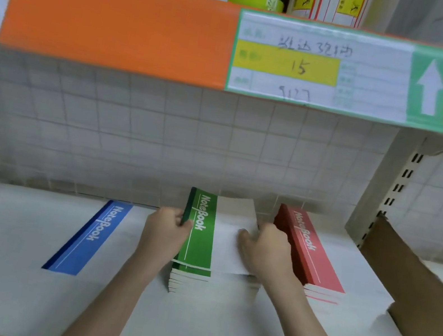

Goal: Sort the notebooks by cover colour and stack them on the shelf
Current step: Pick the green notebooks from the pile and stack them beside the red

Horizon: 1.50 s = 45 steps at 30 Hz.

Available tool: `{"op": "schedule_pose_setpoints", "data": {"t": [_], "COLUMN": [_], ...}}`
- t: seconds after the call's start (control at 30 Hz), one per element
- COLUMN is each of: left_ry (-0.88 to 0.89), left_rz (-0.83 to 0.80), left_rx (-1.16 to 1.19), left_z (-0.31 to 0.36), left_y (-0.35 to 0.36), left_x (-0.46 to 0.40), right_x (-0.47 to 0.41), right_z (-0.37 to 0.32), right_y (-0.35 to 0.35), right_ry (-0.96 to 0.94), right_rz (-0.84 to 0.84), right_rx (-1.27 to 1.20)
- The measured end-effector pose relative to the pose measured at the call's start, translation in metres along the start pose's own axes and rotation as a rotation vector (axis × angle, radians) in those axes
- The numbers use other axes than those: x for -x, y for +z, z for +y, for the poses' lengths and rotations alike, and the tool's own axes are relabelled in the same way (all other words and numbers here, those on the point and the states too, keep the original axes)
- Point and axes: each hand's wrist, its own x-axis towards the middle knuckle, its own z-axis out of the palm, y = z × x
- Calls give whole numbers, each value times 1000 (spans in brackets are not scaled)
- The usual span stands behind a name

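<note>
**Green pile: top copy going down**

We've got the top green-banded white paper notebook (199, 229) on the green stack (189, 277), mid-shelf. Left hand (166, 227) pinches its spine, right hand (265, 248) curls over the opposite edge. Thin, light, floppy, probably slick, so we'd hold both edges. Blue-banded notebook (87, 236) left, red-banded stack (313, 261) just right, brown cardboard panel (411, 293) further right; 0 obstructions.
</note>
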Motion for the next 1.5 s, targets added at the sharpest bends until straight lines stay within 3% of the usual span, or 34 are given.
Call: {"op": "schedule_pose_setpoints", "data": {"t": [0.27,0.37,0.5,0.63,0.73,0.87,1.17,1.5], "left_ry": [34,20,-54,-186,-300,-333,-363,-339], "left_rz": [47,63,38,-65,-124,-157,-207,-238], "left_rx": [-31,-4,97,346,636,722,723,761], "left_z": [-15,-17,-20,-19,-18,-21,-25,-27], "left_y": [15,17,18,16,21,27,30,28], "left_x": [-1,0,2,5,7,4,-5,-4], "right_x": [3,2,-3,-10,-12,-15,-19,-22], "right_z": [10,15,17,19,20,22,28,37], "right_y": [7,12,19,26,23,25,31,40], "right_ry": [-97,-77,-23,99,216,274,267,200], "right_rz": [54,4,-118,-285,-354,-366,-364,-333], "right_rx": [119,151,-4,-338,-590,-746,-890,-826]}}
